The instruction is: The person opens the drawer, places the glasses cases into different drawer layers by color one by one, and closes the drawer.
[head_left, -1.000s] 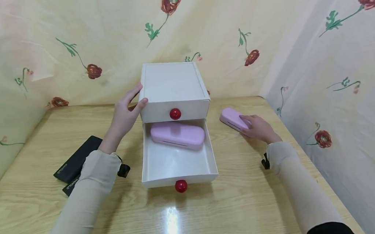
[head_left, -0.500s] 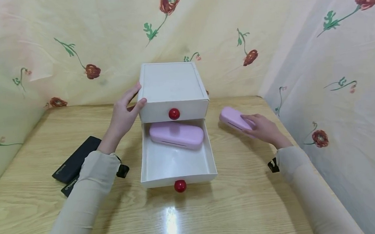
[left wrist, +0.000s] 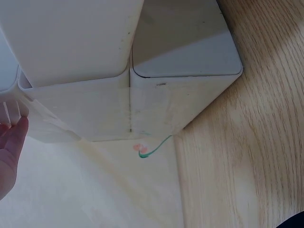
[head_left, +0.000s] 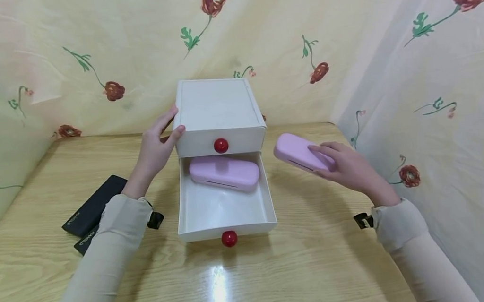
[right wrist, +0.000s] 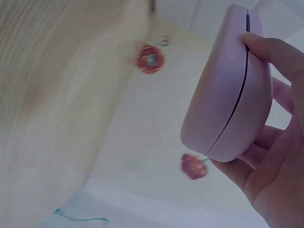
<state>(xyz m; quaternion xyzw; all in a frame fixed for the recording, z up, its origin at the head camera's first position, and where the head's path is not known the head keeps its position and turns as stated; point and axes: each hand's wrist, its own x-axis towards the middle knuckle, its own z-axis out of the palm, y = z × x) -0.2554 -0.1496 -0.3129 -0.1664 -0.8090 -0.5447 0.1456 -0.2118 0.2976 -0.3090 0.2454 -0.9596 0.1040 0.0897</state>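
Observation:
My right hand [head_left: 346, 169] grips a lilac glasses case [head_left: 299, 152] above the table, right of a small white drawer unit [head_left: 221, 103]. In the right wrist view the thumb presses near the seam of the closed glasses case [right wrist: 228, 85], with fingers round its other side. My left hand [head_left: 156, 146] rests on the unit's upper left side, thumb at the front corner, fingers extended. Below, the lower drawer [head_left: 225, 214] is pulled out. Another lilac glasses case [head_left: 224, 172] lies at its back, slightly slanted. The left wrist view shows the unit's side [left wrist: 80, 107] and some fingers [left wrist: 14, 137].
Two black cases [head_left: 94, 205] lie overlapping on the table left of the unit, partly hidden by the left forearm. Red round knobs [head_left: 221, 145] sit on both drawer fronts; the upper drawer is closed. Flowered cloth [head_left: 140, 50] covers the walls behind and to the right.
My right hand has lifted the glasses case off the table and brought it slightly nearer the drawer unit. The left hand stays on the unit. The head view has shifted a little.

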